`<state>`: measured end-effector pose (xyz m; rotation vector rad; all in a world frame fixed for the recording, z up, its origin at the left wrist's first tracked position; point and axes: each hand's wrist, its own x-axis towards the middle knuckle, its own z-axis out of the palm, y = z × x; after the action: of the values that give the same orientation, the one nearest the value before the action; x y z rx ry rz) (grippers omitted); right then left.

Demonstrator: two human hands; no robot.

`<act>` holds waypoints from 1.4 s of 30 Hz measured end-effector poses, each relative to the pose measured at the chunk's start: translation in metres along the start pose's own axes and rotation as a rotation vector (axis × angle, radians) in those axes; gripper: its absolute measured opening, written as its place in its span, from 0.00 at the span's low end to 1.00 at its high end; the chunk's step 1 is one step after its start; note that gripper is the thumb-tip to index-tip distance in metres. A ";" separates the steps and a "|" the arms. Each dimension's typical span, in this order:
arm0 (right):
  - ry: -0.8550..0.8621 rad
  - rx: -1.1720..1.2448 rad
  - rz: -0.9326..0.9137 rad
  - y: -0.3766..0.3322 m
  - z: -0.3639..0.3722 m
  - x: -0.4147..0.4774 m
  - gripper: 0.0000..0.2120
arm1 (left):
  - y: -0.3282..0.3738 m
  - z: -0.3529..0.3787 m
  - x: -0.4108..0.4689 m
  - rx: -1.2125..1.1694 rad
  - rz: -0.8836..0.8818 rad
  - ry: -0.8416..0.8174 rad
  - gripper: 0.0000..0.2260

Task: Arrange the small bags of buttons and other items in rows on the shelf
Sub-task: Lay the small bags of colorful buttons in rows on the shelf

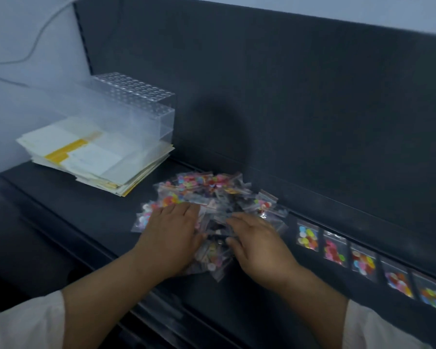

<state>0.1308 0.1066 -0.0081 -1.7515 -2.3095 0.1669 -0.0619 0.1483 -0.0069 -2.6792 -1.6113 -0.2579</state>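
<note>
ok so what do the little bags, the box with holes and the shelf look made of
Little bags: thin clear plastic film, glossy; coloured buttons show through and it glints.
Box with holes: clear rigid plastic, likely acrylic; see-through walls, crisp edges.
Shelf: dark and matte, perhaps painted metal; blur leaves that open.

In front of me a loose, jumbled pile of small clear bags (212,195) filled with bright multicoloured buttons lies heaped on the dark shelf (86,217), and to its right a single row of bags (363,263) lies flat, side by side, along the shelf's back edge.
</note>
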 end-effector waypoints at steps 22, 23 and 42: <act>-0.189 0.083 0.176 -0.067 0.045 0.146 0.23 | -0.101 0.023 0.031 -0.307 -0.328 -0.211 0.25; -0.177 0.134 0.203 -0.066 0.046 0.146 0.23 | -0.102 0.023 0.032 -0.342 -0.324 -0.193 0.23; 0.099 1.184 0.570 -0.039 0.010 0.104 0.05 | -0.091 0.029 0.077 -0.428 -0.607 -0.071 0.07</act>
<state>0.0652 0.1964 0.0036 -1.5368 -1.0638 1.1986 -0.1027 0.2618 -0.0318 -2.3724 -2.6233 -0.5697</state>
